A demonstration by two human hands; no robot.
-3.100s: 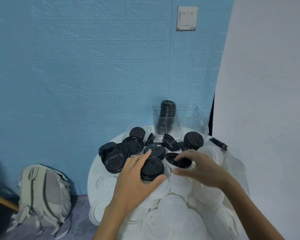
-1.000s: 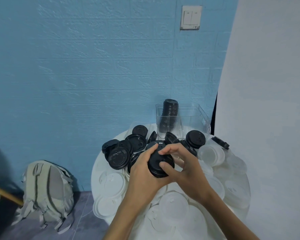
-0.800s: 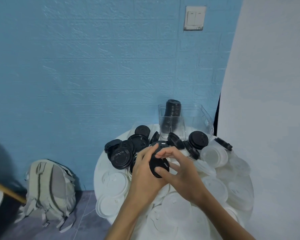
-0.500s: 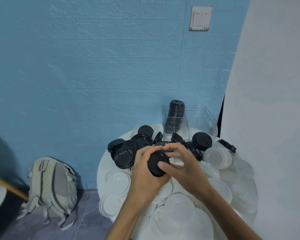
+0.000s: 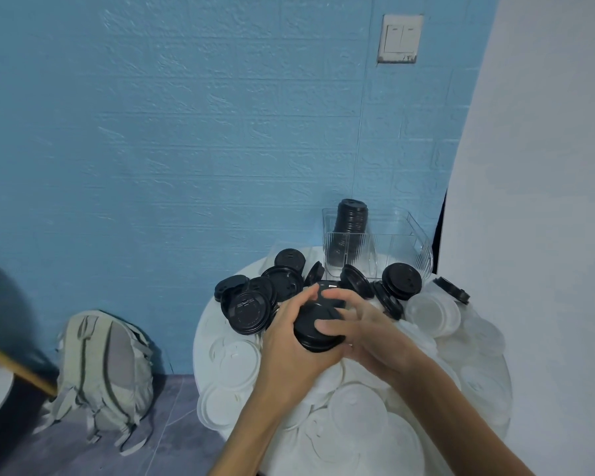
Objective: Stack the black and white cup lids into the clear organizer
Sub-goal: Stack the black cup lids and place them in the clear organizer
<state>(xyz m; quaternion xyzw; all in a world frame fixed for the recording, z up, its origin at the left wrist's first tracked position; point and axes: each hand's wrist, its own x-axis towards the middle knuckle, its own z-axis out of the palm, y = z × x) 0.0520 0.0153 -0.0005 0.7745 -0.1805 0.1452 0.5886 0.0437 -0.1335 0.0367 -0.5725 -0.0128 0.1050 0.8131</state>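
Since three seconds ago my right hand (image 5: pixel 368 333) has left the loose lids and joined my left hand (image 5: pixel 289 345), and I now grip a short stack of black lids (image 5: pixel 318 326) with both, fingers curled round it, above the round white surface (image 5: pixel 203 341). The clear organizer (image 5: pixel 375 245) at the far edge holds one tall column of black lids (image 5: pixel 349 225) in its left compartment. My fingers hide much of the held stack, how many lids it counts I cannot tell, and the embossed marks on the scattered black lids (image 5: pixel 249 309) and white lids (image 5: pixel 358 407) are unreadable.
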